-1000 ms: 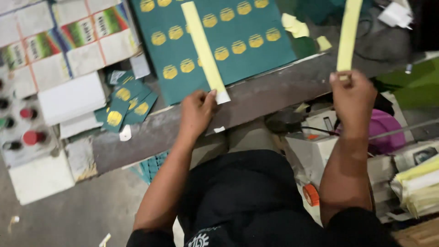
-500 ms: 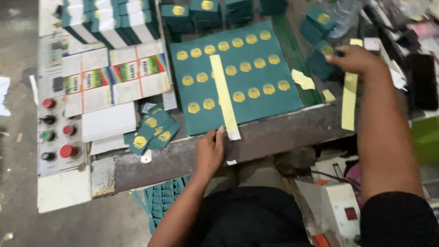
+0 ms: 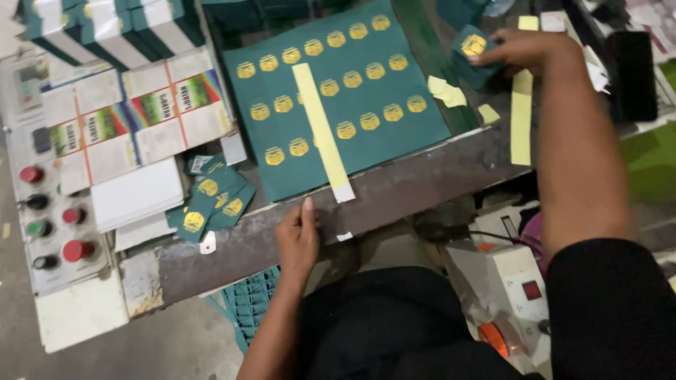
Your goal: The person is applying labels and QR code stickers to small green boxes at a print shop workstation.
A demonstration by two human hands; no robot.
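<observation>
**Paper, foil and worn metal**

The green printed sheet (image 3: 338, 98) looks like matt card with shiny gold foil emblems. The pale yellow strip (image 3: 320, 123) on it is plain matt paper. The bench edge (image 3: 422, 190) is dull, scuffed metal. The control panel's red push-buttons (image 3: 76, 250) look like glossy plastic.

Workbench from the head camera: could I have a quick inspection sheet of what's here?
Surface: worn grey bench edge.
Job's things: green sheet with rows of gold emblems; yellow strip lying across it; second yellow strip; small green card.
Clutter: loose green cards, printed carton sheets.
Hands: left hand on bench edge; right hand on small green card.
Cables: thin cable below bench.
Surroundings: button panel.
</observation>
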